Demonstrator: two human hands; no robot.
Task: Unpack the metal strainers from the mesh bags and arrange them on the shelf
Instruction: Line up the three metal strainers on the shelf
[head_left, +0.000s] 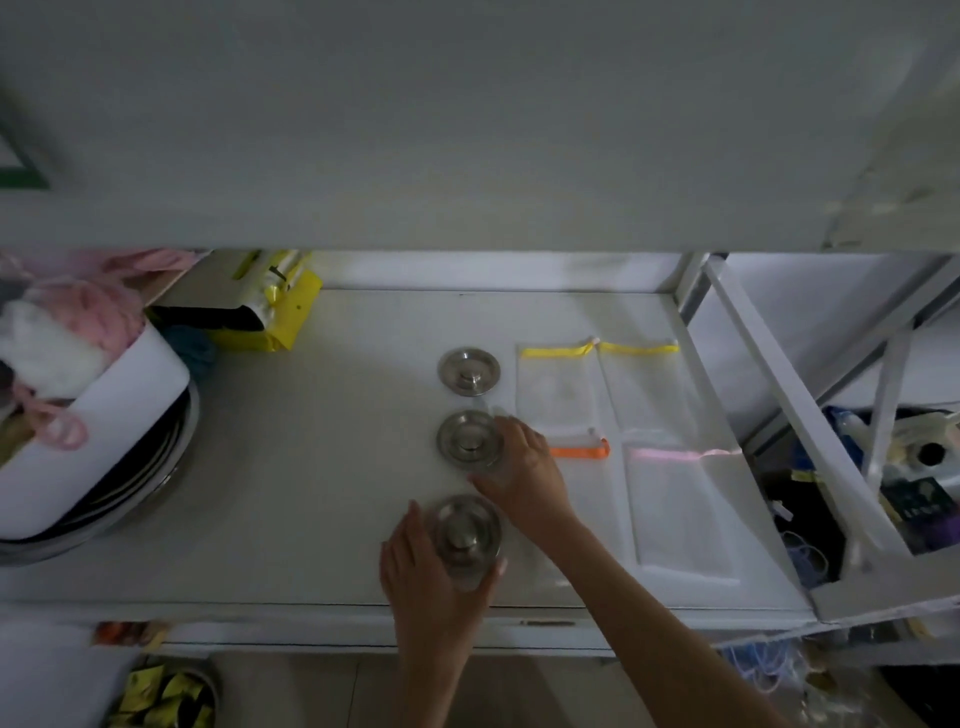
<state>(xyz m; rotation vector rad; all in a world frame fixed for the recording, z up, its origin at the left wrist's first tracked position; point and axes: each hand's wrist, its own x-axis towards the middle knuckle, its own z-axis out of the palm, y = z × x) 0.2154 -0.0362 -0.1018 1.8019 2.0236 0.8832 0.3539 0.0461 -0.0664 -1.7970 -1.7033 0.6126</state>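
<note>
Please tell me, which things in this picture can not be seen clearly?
- Head view: near strainer, its front rim hidden by the left hand.
- Head view: orange-trimmed bag, mostly hidden by the right hand.
- Head view: middle strainer, right edge covered by that hand.
- Head view: mesh holes too small and dim.

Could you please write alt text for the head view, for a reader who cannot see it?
Two bare hands adjust three metal strainers lined up on a white shelf: the left hand cups the near strainer, the right hand touches the middle strainer, and the far strainer stands alone. Flat mesh bags lie to their right.
</note>
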